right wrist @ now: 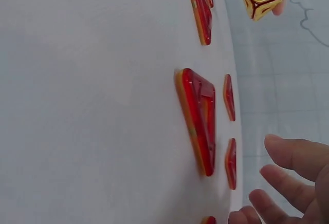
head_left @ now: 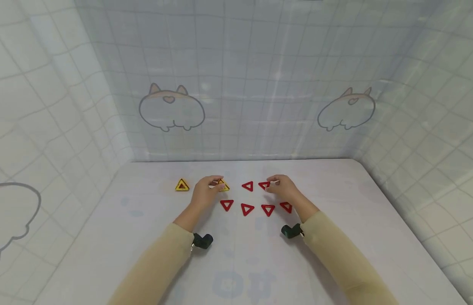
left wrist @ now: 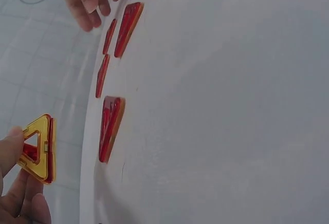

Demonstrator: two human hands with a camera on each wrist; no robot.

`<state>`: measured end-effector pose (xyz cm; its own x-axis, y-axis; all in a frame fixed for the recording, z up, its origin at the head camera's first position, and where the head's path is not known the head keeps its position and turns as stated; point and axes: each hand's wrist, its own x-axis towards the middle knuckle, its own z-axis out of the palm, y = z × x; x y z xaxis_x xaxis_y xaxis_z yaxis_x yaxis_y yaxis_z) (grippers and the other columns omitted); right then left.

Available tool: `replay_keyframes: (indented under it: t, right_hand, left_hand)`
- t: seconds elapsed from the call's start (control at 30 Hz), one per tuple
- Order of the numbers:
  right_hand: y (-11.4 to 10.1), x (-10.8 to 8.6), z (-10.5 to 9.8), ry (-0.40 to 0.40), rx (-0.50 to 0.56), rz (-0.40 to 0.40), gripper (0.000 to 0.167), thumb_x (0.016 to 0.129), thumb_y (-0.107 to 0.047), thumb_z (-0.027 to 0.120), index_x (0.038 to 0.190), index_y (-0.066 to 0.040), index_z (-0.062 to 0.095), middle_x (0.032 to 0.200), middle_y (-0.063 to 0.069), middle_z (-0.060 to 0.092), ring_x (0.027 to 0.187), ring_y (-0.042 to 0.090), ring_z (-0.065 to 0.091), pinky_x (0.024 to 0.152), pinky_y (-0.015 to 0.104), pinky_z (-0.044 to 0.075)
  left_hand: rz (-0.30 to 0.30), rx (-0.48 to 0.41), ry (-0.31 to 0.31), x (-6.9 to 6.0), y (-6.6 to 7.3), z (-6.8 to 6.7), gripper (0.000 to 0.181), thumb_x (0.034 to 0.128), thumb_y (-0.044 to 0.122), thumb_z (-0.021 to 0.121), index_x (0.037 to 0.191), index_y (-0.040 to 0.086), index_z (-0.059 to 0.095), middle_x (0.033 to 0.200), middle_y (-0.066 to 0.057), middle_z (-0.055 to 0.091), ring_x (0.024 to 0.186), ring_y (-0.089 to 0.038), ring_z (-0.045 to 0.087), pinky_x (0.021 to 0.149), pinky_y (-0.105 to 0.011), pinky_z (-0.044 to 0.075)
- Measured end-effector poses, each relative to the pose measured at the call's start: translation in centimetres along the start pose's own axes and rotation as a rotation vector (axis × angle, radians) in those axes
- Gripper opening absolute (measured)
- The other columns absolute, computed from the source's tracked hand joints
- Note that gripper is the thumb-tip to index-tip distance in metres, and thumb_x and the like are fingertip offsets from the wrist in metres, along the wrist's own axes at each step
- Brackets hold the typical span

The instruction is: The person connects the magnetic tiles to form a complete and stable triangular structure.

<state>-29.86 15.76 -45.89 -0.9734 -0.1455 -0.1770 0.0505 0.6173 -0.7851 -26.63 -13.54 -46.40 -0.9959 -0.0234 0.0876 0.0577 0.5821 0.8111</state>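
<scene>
A small pyramid of yellow and red triangular tiles (left wrist: pixel 43 157) is pinched between the thumb and fingers of my left hand (head_left: pixel 203 195), raised over the back of the table. My right hand (head_left: pixel 285 188) hovers by a red triangle tile (head_left: pixel 261 184) in the back row, its fingers spread and loosely bent with nothing between them. Another red triangle (head_left: pixel 252 186) lies left of that one. Nearer to me lie several more red triangles (right wrist: pixel 194 121) with yellowish undersides, the rightmost (head_left: pixel 287 204) just below my right wrist.
A second yellow and red triangular piece (head_left: pixel 182 190) sits to the left of my left hand. The white table (head_left: pixel 236 250) ends at a tiled-pattern curtain (head_left: pixel 251 140) behind, with similar walls at both sides. A dark wrist mount (head_left: pixel 203 241) juts below each forearm.
</scene>
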Motion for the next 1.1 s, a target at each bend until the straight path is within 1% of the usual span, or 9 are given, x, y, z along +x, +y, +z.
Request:
replay_keyframes:
  t: [0.13, 0.27, 0.47, 0.57, 0.73, 0.9, 1.0, 1.1]
  right_hand:
    - [0.0, 0.5, 0.2, 0.0, 0.03, 0.046, 0.048, 0.092, -0.018, 0.074, 0.136, -0.01, 0.06, 0.142, 0.017, 0.051, 0.127, 0.034, 0.048, 0.1, 0.049, 0.046]
    - [0.0, 1.1, 0.5, 0.003, 0.014, 0.073, 0.049, 0.09, -0.016, 0.076, 0.136, -0.012, 0.06, 0.137, 0.015, 0.055, 0.12, 0.032, 0.052, 0.099, 0.048, 0.047]
    - [0.3, 1.9, 0.9, 0.008, -0.029, 0.075, 0.048, 0.087, -0.012, 0.079, 0.132, -0.015, 0.064, 0.124, 0.012, 0.059, 0.107, 0.027, 0.053, 0.093, 0.042, 0.049]
    - [0.3, 2.1, 0.9, 0.004, -0.051, 0.067, 0.047, 0.086, -0.01, 0.079, 0.131, -0.015, 0.065, 0.122, 0.011, 0.058, 0.104, 0.026, 0.053, 0.09, 0.04, 0.049]
    - [0.2, 2.2, 1.0, 0.003, -0.07, 0.056, 0.046, 0.086, -0.009, 0.078, 0.13, -0.015, 0.065, 0.122, 0.012, 0.056, 0.104, 0.027, 0.052, 0.088, 0.04, 0.048]
    - [0.2, 2.2, 1.0, -0.004, -0.08, 0.049, 0.044, 0.087, -0.01, 0.078, 0.129, -0.014, 0.066, 0.12, 0.011, 0.058, 0.102, 0.026, 0.053, 0.088, 0.04, 0.048]
    - [0.2, 2.1, 0.9, -0.005, -0.091, 0.053, 0.043, 0.087, -0.011, 0.078, 0.128, -0.014, 0.066, 0.124, 0.011, 0.059, 0.107, 0.027, 0.053, 0.093, 0.042, 0.048]
    - [0.3, 2.1, 0.9, -0.01, -0.102, 0.076, 0.043, 0.086, -0.013, 0.079, 0.127, -0.015, 0.066, 0.128, 0.011, 0.059, 0.113, 0.028, 0.054, 0.098, 0.045, 0.048]
  left_hand:
    - [0.001, 0.012, 0.002, 0.7, -0.3, 0.0, 0.038, 0.0954, 0.023, 0.07, 0.132, 0.013, 0.066, 0.128, -0.01, 0.063, 0.116, -0.028, 0.057, 0.096, -0.043, 0.05]
    - [-0.005, 0.032, 0.009, 1.4, -0.6, 0.1, 0.037, 0.0962, 0.023, 0.069, 0.132, 0.012, 0.065, 0.13, -0.01, 0.062, 0.117, -0.028, 0.058, 0.097, -0.044, 0.049]
    - [-0.024, 0.029, -0.008, 2.2, -1.0, 0.3, 0.037, 0.097, 0.022, 0.068, 0.132, 0.01, 0.065, 0.129, -0.011, 0.063, 0.117, -0.029, 0.058, 0.097, -0.044, 0.048]
    - [-0.045, 0.036, -0.014, 2.4, -1.1, 0.4, 0.036, 0.0972, 0.021, 0.068, 0.132, 0.011, 0.065, 0.128, -0.011, 0.063, 0.116, -0.029, 0.058, 0.097, -0.043, 0.049]
    - [-0.073, 0.055, -0.018, 2.7, -1.5, 0.4, 0.036, 0.0982, 0.02, 0.066, 0.133, 0.011, 0.064, 0.128, -0.012, 0.062, 0.116, -0.029, 0.058, 0.098, -0.044, 0.048]
    - [-0.076, 0.064, -0.012, 2.9, -1.8, 0.5, 0.036, 0.0981, 0.02, 0.066, 0.133, 0.011, 0.064, 0.13, -0.012, 0.061, 0.117, -0.029, 0.057, 0.099, -0.043, 0.048]
    - [-0.071, 0.064, -0.009, 2.9, -1.8, 0.5, 0.037, 0.0978, 0.02, 0.067, 0.133, 0.012, 0.064, 0.13, -0.012, 0.062, 0.117, -0.029, 0.057, 0.099, -0.043, 0.048]
    - [-0.079, 0.063, -0.01, 2.7, -1.8, 0.4, 0.039, 0.0978, 0.02, 0.067, 0.136, 0.012, 0.062, 0.131, -0.012, 0.062, 0.119, -0.029, 0.057, 0.1, -0.044, 0.048]
